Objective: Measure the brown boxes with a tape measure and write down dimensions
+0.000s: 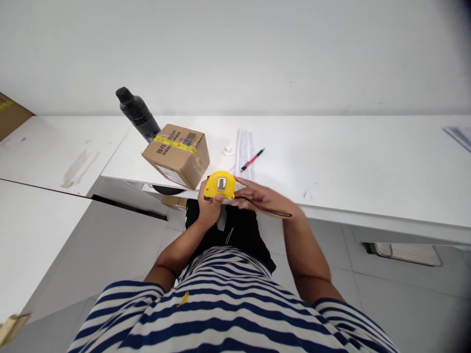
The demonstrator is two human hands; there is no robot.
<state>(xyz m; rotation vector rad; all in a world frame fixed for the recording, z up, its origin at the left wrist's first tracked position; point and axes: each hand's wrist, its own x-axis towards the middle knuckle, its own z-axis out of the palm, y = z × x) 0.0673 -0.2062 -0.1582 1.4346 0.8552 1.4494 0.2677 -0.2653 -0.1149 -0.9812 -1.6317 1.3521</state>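
Observation:
My left hand (209,203) grips a yellow tape measure (221,185) with a metal clip on its face, held just in front of the white table's edge (331,211). My right hand (257,197) lies beside it with fingers stretched toward the case, touching its right side. A dark wrist strap (270,211) from the tape measure runs across my right hand. A taped cardboard box (178,154) sits on the table just behind the tape measure.
A black bottle (138,113) stands behind the box. A red-and-black pen (253,159) lies on a printed paper strip (246,152). A small white round object (228,150) sits nearby. Another cardboard box (9,115) is at far left, papers (459,135) at far right.

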